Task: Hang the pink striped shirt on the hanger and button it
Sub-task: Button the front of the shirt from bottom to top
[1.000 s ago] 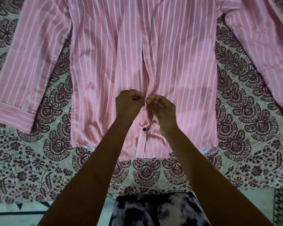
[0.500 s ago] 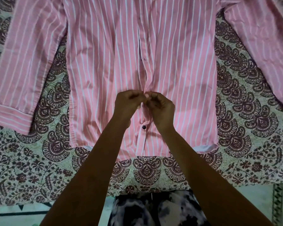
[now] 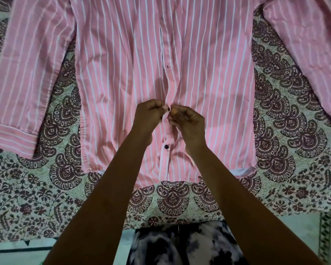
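The pink striped shirt (image 3: 118,77) lies flat, front up, on a patterned cloth, its sleeves spread to both sides. Both hands meet at the front placket, low on the shirt. My left hand (image 3: 148,116) pinches the placket edge from the left. My right hand (image 3: 188,121) pinches the opposite edge from the right. A dark button (image 3: 168,109) shows between the fingertips. Below them a second dark button (image 3: 166,146) sits closed on the placket. Higher up, a small dark button (image 3: 167,66) is visible and the placket gapes a little. No hanger is in view.
A cream cloth with dark maroon paisley print (image 3: 287,131) covers the surface under the shirt, reaching to a near edge. My black-and-white patterned clothing (image 3: 182,245) shows at the bottom. The shirt's left cuff (image 3: 10,138) lies at the left edge.
My hands stayed together at the placket, fingers working; a dark button now shows between the fingertips where it was hidden before. The view shifted slightly.
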Motion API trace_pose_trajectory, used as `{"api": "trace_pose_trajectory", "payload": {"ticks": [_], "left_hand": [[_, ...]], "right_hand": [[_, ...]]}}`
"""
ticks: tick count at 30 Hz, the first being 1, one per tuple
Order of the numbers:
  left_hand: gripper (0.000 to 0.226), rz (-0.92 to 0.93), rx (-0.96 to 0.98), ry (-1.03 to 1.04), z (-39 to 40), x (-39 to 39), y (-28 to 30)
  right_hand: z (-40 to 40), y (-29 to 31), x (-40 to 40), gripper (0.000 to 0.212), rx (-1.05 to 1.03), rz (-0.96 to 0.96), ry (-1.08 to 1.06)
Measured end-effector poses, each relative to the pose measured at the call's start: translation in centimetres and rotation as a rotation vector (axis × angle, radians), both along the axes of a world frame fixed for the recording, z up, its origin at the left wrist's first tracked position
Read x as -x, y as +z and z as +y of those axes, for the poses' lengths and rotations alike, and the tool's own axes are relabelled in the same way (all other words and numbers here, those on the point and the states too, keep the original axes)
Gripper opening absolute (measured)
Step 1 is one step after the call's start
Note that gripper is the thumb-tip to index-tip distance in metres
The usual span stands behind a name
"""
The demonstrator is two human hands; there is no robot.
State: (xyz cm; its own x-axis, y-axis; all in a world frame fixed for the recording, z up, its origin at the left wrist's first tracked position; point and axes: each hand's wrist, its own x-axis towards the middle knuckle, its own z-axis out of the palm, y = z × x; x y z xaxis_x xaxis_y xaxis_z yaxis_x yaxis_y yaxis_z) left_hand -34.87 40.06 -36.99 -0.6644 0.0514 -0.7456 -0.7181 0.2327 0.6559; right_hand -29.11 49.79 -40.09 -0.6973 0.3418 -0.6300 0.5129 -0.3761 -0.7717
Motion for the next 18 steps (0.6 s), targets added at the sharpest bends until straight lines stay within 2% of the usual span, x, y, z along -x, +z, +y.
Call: {"api": "trace_pose_trajectory", "payload": {"ticks": [4,7,9,13,18], "left_hand": [[0.026,-0.094,-0.056,-0.018,-0.1,0.3,0.0],[0.025,-0.111,-0.049,-0.014,-0.1,0.5,0.0],[0.024,-0.101,-0.052,-0.009,0.0,0.4,0.3],[0.024,0.008,0.051,-0.033,0.1,-0.3,0.1],[0.015,0.176,0.200,-0.048,0.1,-0.3,-0.3]], "right_hand": [[0.3,0.3,0.1,0.020,0.101,-0.033,0.026],[0.2,0.3,0.5,0.027,0.064,-0.045,0.041],[-0.1,0.2,0.6,0.032,-0.036,-0.046,0.075],[-0.4,0.7,0.3,0.020,-0.236,-0.028,0.127],[-0.8,1.1,0.0,0.014,-0.332,0.026,0.059]]}}
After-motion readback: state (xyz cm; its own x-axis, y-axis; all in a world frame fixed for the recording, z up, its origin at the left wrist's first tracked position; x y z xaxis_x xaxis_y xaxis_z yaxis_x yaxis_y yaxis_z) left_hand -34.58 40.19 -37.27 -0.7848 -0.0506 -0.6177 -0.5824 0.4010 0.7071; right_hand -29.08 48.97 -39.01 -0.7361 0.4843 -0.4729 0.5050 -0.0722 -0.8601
